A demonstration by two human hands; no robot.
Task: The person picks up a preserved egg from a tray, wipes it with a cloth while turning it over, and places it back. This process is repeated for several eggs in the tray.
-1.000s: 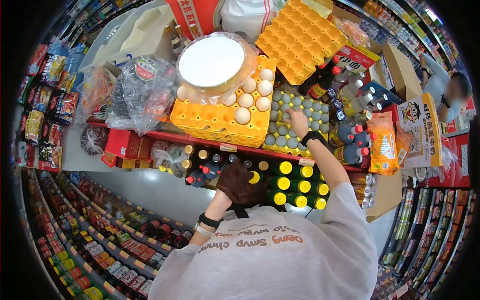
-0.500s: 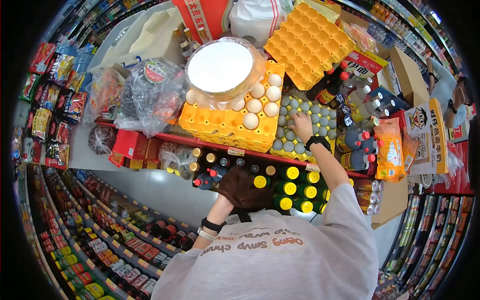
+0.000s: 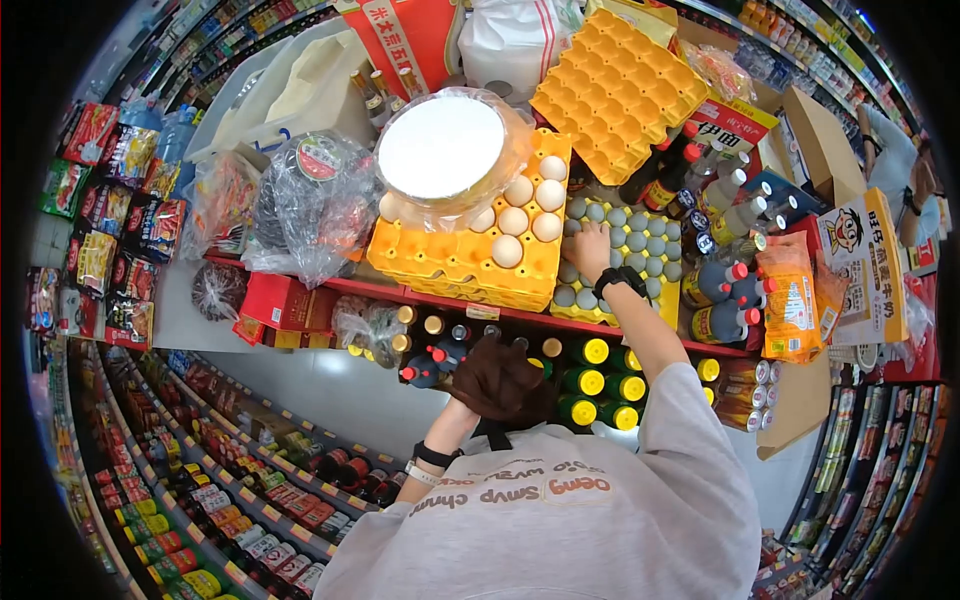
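In the head view, my right hand [image 3: 590, 250] is over the left part of a yellow tray of grey-green eggs [image 3: 636, 241]. Its fingers are curled down among the eggs, and what they hold is hidden. My left hand [image 3: 452, 424] is lower down, in front of the shelf, against a dark brown, soft bundle [image 3: 500, 380] that covers its fingers. Left of the egg tray, stacked orange trays [image 3: 460, 262] carry several pale eggs [image 3: 507, 251] and a round white-topped item in clear plastic [image 3: 441, 141].
An empty orange tray [image 3: 618, 90] leans behind the eggs. Bottles [image 3: 722, 222] and an orange packet [image 3: 790, 300] stand at right. Yellow-capped bottles [image 3: 591, 383] fill the shelf below. Plastic-wrapped goods [image 3: 310, 200] lie at left. A person [image 3: 885, 160] is at the far right.
My right hand has shifted left over the egg tray, and its fingers are more curled. The view has moved slightly; my left hand remains by the brown bundle.
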